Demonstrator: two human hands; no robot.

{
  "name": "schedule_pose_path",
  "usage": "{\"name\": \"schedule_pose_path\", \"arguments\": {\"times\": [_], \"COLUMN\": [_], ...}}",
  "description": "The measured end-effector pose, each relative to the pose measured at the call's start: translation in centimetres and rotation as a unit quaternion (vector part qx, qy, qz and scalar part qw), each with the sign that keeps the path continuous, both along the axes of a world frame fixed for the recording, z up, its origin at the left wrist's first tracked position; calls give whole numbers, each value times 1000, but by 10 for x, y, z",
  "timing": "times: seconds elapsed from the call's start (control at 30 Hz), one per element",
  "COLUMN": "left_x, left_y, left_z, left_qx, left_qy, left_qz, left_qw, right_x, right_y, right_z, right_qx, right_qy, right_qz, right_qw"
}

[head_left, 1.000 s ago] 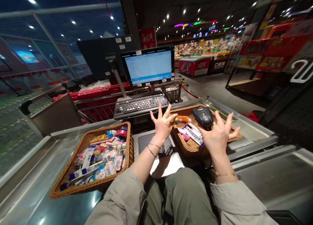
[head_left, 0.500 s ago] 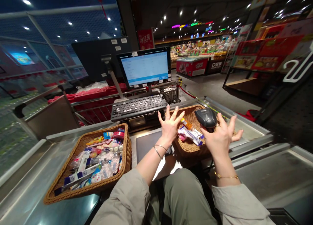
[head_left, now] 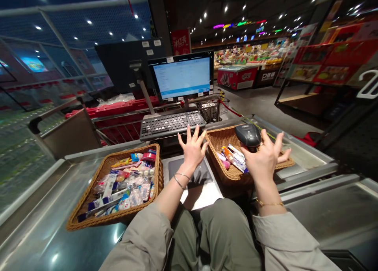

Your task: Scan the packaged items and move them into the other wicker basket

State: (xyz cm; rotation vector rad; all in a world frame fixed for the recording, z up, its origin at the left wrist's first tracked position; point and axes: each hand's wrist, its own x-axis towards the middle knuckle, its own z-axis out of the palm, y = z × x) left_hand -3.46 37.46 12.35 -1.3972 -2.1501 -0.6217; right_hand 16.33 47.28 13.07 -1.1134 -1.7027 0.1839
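Note:
My left hand (head_left: 193,150) is spread open with nothing in it, over the counter between the two wicker baskets and just short of the keyboard (head_left: 173,123). In my right hand (head_left: 264,157) is a black barcode scanner (head_left: 248,135), held over the right wicker basket (head_left: 220,135); my other fingers stick out to the side. Inside that basket lie a few small packets (head_left: 236,156) in white and purple, plus an orange one (head_left: 227,154). The left wicker basket (head_left: 161,172) holds a heap of small packaged sweets and little jars (head_left: 145,187).
A lit monitor (head_left: 183,77) stands behind the keyboard, with a dark screen back (head_left: 118,66) to its left. Steel counter surfaces (head_left: 44,223) run on both sides. Shopping carts (head_left: 206,107) and a red freezer chest (head_left: 238,77) are farther off.
My left hand has moved left, away from the right basket toward the middle of the counter. The right hand keeps the scanner over the basket. The whole view has shifted slightly.

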Motion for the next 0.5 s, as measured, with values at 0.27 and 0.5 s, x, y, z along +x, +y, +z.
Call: {"name": "schedule_pose_path", "arguments": {"times": [0.27, 0.5], "left_x": [-24, -54], "left_y": [-40, -81], "left_z": [6, 7], "left_qx": [-1, -15], "left_qy": [-15, -20], "left_qz": [26, 77], "left_qw": [1000, 997], "right_x": [-42, -88], "right_y": [-22, -54], "right_z": [13, 15], "right_qx": [21, 44], "right_qy": [-5, -37], "right_qz": [50, 96], "right_qw": [998, 994]}}
